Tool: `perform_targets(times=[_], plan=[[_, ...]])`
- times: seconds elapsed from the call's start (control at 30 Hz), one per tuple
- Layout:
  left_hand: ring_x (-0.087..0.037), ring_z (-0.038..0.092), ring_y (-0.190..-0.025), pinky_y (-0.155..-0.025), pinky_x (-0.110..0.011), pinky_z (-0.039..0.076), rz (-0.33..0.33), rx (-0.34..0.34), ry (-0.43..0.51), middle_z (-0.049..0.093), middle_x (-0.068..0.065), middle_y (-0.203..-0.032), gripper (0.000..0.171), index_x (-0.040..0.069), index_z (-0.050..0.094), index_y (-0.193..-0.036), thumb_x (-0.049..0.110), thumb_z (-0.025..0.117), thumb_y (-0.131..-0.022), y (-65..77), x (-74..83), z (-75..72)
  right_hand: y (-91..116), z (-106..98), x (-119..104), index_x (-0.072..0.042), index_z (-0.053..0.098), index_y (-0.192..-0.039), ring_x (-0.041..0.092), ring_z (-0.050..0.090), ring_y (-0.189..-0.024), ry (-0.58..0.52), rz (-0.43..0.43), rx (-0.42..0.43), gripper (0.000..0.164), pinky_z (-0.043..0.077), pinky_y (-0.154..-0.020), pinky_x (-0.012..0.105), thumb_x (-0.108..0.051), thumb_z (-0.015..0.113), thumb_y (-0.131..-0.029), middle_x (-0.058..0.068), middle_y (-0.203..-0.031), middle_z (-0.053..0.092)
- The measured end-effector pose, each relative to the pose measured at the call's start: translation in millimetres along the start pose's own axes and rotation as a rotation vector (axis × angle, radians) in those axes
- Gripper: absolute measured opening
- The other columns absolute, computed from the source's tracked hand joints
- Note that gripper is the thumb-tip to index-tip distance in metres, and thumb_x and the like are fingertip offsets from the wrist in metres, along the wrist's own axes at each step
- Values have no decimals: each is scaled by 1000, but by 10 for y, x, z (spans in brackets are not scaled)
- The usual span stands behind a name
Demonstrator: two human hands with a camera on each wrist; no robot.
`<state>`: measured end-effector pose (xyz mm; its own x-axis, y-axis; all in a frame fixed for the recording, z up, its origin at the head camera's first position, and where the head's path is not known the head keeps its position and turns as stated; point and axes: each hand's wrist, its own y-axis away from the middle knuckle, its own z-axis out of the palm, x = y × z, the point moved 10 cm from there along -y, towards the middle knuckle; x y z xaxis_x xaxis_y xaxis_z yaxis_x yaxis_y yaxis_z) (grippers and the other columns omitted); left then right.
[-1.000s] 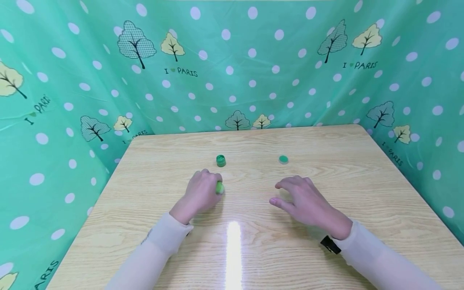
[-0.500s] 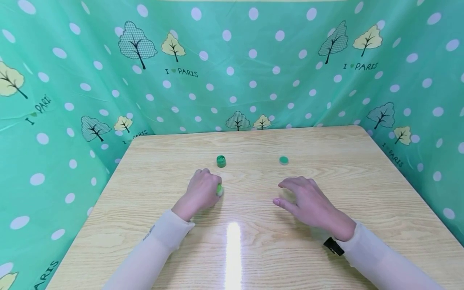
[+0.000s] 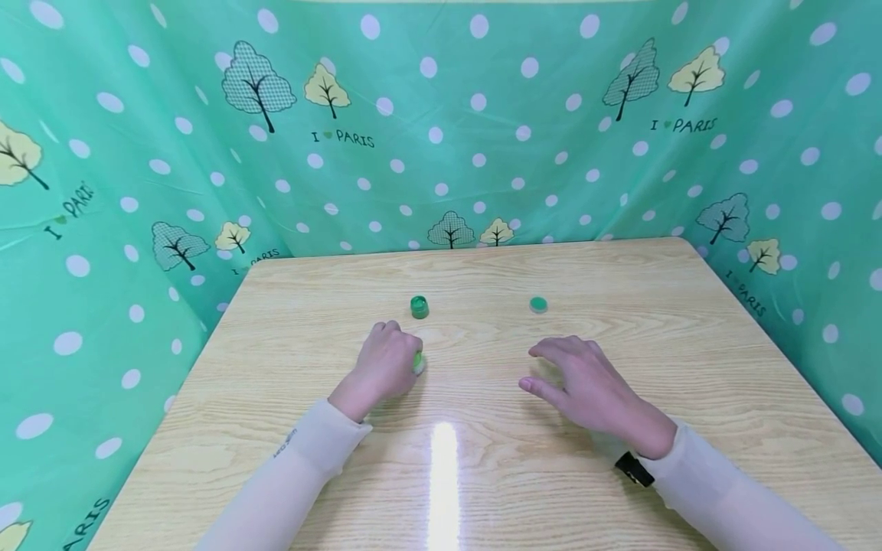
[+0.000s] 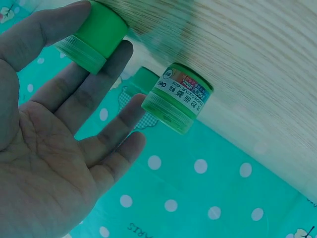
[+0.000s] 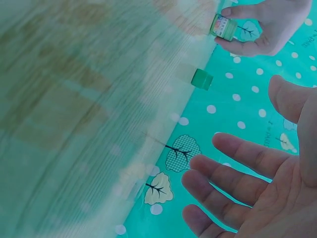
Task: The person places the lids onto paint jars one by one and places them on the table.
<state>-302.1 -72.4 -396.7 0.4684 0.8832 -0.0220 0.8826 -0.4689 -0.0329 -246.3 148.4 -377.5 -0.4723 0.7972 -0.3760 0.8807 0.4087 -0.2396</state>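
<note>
My left hand (image 3: 386, 363) pinches a light green paint jar (image 4: 99, 37) with a clear lid between thumb and fingers; in the head view only a sliver of it shows past the knuckles. In the left wrist view a second paint jar (image 4: 181, 96), with a printed white label, stands by the ring fingertip; the hand appears to cover it in the head view. Behind that is a darker green jar (image 4: 143, 79). My right hand (image 3: 586, 383) hovers over the table, fingers spread and thumb apart, holding nothing.
A dark green jar (image 3: 419, 307) stands beyond the left hand. To its right, ahead of the right hand, sits a small round green-topped piece with a pale side (image 3: 538, 304). The wooden table (image 3: 482, 275) ends at a green dotted curtain (image 3: 478, 176).
The right hand has shifted slightly right over the last second. The jar in the left hand has dipped a little, so less of it shows; the left hand stays nearly in place.
</note>
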Motion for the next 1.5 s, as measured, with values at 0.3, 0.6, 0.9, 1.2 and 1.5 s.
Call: perform_targets(times=[0.3, 0.6, 0.9, 1.2, 1.5], plan=[[-24, 56, -95, -87, -39, 42, -11, -5, 80, 70, -1, -100, 39, 13, 72, -107, 12, 72, -67, 41, -3, -61, 4, 12, 20, -10, 61, -123, 28, 51, -117, 1, 7, -4, 60, 32, -98, 52, -58, 53, -89, 8, -126, 59], [-24, 58, -95, -81, -39, 48, -96, 130, 319, 69, -6, -100, 31, 9, 71, -105, 20, 72, -77, 18, -153, -262, -1, -15, 33, -10, 61, -122, 30, 50, -119, 8, 2, 12, 58, 32, -98, 53, -57, 54, -88, 10, -127, 59], [-26, 59, -98, -74, -38, 51, -135, 251, 348, 67, -5, -109, 33, 12, 68, -106, 25, 76, -77, -123, -242, -354, -5, -35, 26, -11, 62, -122, 30, 50, -119, 17, 2, 23, 57, 32, -97, 51, -57, 55, -88, 10, -127, 59], [-30, 57, -103, -83, -42, 49, -197, 199, 332, 64, -11, -112, 52, 5, 60, -122, 29, 76, -78, -320, -370, -295, -17, -17, 55, -8, 62, -122, 32, 48, -120, 11, 2, 28, 58, 31, -97, 52, -55, 55, -89, 13, -130, 56], [-30, 55, -105, -85, -43, 48, -254, 96, 315, 59, -14, -120, 62, 6, 53, -132, 31, 75, -79, -490, -460, -159, -24, -28, 70, -10, 61, -123, 31, 48, -121, 2, 12, 30, 58, 32, -97, 51, -56, 54, -89, 11, -131, 56]])
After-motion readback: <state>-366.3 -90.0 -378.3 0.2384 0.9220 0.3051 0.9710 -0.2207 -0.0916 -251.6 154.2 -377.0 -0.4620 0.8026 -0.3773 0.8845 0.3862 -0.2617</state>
